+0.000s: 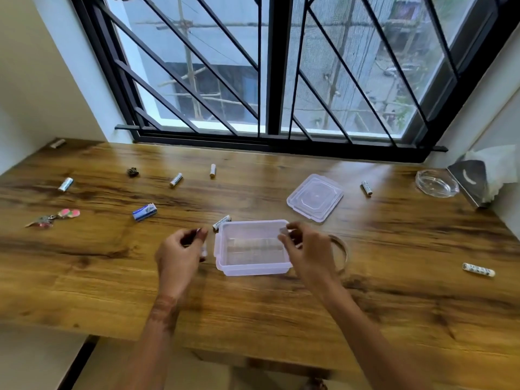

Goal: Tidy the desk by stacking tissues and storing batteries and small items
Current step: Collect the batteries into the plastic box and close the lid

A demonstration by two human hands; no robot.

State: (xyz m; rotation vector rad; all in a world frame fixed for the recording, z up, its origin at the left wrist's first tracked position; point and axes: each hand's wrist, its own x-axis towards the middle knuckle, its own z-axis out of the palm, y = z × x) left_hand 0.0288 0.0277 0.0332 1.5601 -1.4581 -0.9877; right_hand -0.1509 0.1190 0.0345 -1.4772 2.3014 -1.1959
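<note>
Batteries point(176, 180) lie all over your desk point(394, 291); lid point(315, 197) behind clear box point(251, 247). Your left hand point(180, 256) curled beside box, hold unclear. Right hand point(308, 250) pinches box's rim.

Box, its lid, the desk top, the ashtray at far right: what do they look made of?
Box: thin translucent plastic, faint pink-lilac tint; the desk shows through its walls.
Lid: same translucent plastic, moulded rim.
Desk: wood-grain surface, low sheen; laminate or real wood can't be told.
Ashtray: clear, thick-walled and faceted, likely glass, though clear plastic is possible.
</note>
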